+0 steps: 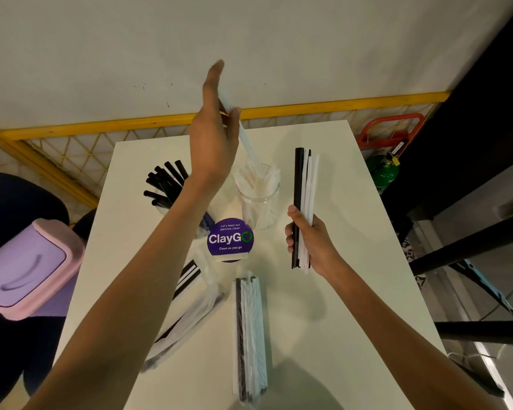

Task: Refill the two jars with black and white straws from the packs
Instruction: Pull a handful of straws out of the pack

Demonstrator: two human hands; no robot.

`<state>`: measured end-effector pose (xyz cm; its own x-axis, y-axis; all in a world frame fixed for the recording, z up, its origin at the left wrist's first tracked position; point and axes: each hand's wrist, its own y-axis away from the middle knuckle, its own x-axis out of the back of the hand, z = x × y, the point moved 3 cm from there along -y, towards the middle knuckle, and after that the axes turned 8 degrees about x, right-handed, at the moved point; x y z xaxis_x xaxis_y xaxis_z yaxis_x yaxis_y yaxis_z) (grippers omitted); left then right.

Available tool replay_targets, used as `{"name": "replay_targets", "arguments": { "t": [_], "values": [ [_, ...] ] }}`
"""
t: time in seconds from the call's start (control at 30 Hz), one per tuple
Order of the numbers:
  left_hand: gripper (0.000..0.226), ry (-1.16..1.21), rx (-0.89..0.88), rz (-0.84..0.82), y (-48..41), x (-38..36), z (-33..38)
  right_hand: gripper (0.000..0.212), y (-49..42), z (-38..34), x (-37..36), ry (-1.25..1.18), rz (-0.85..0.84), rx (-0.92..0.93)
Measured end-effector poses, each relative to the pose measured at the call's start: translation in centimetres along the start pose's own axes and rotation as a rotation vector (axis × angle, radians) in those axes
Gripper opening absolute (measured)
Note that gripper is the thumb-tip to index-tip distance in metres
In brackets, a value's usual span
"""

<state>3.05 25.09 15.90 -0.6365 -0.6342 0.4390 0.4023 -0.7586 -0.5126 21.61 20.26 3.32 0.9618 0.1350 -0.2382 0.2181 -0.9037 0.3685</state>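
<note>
White table (338, 291) is filling mid-frame: the left hand (214, 140) is pinching 1 white straw (247, 145) steeply, feeding the central clear jar (259, 202), while the right hand (311, 241) is gripping a mixed bundle (304, 179) just right, probably as ready supply

Table (367, 291) bare along its right side, black-straw jar (166, 184) and white-straw jar (259, 202) close at the back, round sign (230, 239) before them, pack (251, 335) in the near middle, second pack (194, 303) left of it (slanted).
</note>
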Motion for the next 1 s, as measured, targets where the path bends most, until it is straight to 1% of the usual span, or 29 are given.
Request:
{"name": "replay_targets", "arguments": {
  "t": [0.1,0.2,0.27,0.53,0.67,0.7,0.77,0.83,0.93,1.0],
  "values": [
    [0.054,-0.097,-0.029,-0.037,1.0,-1.3,-0.9,0.021,-0.3,0.0,0.0,0.018,-0.018,0.0],
    [0.053,-0.185,-0.02,-0.12,2.4,-3.0,-2.5,0.022,-0.4,0.2,-0.1,0.035,-0.038,-0.014],
    [0.047,-0.258,-0.018,-0.16,3.6,-3.9,-3.5,0.023,-0.6,0.3,-0.2,0.058,-0.056,-0.02],
    [0.029,-0.413,-0.127,-0.12,6.3,-6.3,-6.9,0.026,-0.9,0.9,-0.8,0.065,-0.116,-0.042],
    [0.035,-0.492,-0.166,-0.172,7.2,-6.8,-7.7,0.025,-0.9,1.0,-1.3,0.09,-0.139,-0.037],
    [0.04,-0.51,-0.16,-0.221,7.4,-6.9,-7.8,0.025,-0.9,1.0,-1.3,0.092,-0.14,-0.033],
    [0.057,-0.526,-0.131,-0.337,7.9,-7.2,-8.1,0.024,-0.9,1.0,-1.4,0.089,-0.14,-0.032],
    [0.067,-0.525,-0.115,-0.388,8.2,-7.0,-8.4,0.025,-0.8,1.2,-1.5,0.088,-0.141,-0.038],
    [0.066,-0.501,-0.131,-0.343,8.2,-6.3,-8.0,0.026,-0.7,1.3,-1.8,0.077,-0.151,-0.044],
    [0.058,-0.383,-0.099,-0.276,8.0,-5.7,-7.1,0.028,-0.6,1.4,-2.1,0.067,-0.168,-0.044]
  ]
}}
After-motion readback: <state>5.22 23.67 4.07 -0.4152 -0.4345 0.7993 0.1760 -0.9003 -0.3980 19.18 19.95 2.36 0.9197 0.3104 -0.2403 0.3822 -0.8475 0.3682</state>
